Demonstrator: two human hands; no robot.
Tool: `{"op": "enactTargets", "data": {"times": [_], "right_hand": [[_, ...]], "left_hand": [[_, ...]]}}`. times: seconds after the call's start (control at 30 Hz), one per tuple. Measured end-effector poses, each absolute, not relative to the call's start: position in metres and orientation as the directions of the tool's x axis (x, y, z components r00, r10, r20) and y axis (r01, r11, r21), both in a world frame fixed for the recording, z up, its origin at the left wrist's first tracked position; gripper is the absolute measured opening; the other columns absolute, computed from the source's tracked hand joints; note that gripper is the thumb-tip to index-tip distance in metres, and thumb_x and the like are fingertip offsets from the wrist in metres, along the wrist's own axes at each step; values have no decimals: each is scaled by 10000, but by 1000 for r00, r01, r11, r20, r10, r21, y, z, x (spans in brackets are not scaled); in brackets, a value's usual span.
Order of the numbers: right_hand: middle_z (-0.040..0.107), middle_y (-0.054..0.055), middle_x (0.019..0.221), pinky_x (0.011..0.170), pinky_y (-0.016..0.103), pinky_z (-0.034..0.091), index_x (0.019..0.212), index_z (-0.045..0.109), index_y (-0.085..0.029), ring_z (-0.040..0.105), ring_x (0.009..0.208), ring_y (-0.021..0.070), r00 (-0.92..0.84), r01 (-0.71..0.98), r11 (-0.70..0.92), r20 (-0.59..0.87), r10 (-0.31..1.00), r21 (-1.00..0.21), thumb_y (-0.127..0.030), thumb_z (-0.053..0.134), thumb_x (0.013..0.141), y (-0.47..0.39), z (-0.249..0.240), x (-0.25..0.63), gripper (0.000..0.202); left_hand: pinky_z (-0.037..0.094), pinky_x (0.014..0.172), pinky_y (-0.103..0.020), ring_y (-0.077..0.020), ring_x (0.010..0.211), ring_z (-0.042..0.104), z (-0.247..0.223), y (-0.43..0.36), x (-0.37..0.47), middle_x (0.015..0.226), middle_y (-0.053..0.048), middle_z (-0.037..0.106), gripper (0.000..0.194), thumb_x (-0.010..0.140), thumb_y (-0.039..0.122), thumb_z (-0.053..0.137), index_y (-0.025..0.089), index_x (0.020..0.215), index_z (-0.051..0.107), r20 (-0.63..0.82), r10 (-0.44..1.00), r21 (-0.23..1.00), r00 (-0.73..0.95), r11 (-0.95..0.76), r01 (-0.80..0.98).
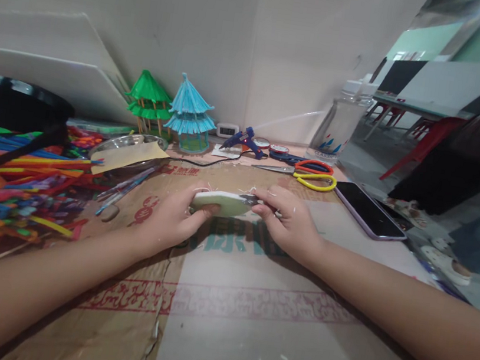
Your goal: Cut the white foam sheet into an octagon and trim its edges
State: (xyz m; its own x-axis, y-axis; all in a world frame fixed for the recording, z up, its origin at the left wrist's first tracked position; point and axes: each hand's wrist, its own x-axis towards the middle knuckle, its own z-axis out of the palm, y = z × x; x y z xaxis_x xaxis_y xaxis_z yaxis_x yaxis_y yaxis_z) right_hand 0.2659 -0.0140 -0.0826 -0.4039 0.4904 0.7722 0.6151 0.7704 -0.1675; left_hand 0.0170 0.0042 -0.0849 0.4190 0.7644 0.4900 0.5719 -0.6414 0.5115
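Near the middle of the view, my left hand point(179, 213) grips the left end of a pale, flat, rounded piece point(223, 202), thumb on the near side. At its right end, my right hand point(285, 219) pinches a small dark tool point(249, 200) whose tip meets the piece's edge. Most of the tool is hidden by the fingers, so its kind is unclear. Thin white shreds cling around the fingers of both hands. The piece is held above a cardboard sheet point(118, 282) with printed red and green marks.
Colourful fuzzy strips point(10, 189) fill the left. Behind are a green model pavilion point(148, 95), a blue one point(190, 114), a glue gun point(245, 141) and a bottle point(341, 123). Scissors point(316, 176) and a phone point(369, 211) lie right. A person point(463, 146) stands beyond.
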Motion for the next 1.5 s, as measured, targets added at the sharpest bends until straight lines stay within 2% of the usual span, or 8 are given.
{"op": "enactTargets", "data": {"times": [0.37,0.57,0.77,1.17,1.5], "right_hand": [[655,61,777,651,292,444,1090,692,-141,586,726,177,-405,632,755,756,514,-175,-335,487,1004,-15,-81,266,295],[666,63,789,675,297,463,1039,708,-150,601,737,173,-391,637,732,718,576,-241,-312,467,1008,-16,-80,265,292],[699,80,859,724,328,494,1080,693,-159,628,783,192,-328,618,731,750,574,-289,-301,527,974,-15,-84,266,242],[672,89,824,694,328,472,1098,686,-129,600,771,203,-388,636,746,753,531,-198,-333,511,988,-18,-81,264,290],[667,65,800,680,314,483,1095,678,-158,599,748,185,-400,626,764,776,487,-157,-352,479,1006,-17,-81,264,292]], "left_hand": [[484,705,-302,-207,796,632,-84,4,17,877,-34,688,227,900,385,535,184,971,613,465,782,524,415,-621,584],[492,723,-301,-205,812,634,-82,3,18,890,-40,689,227,894,381,538,177,959,614,461,790,536,404,-611,583],[499,735,-311,-216,841,641,-84,4,18,927,-50,707,233,894,382,548,180,988,616,468,797,526,382,-599,604],[493,729,-322,-215,810,641,-84,2,18,894,-53,703,213,905,349,530,168,981,613,472,767,498,434,-638,587],[510,694,-341,-228,766,654,-85,2,19,845,-56,707,180,886,342,517,185,922,596,486,766,509,421,-640,576]]}}
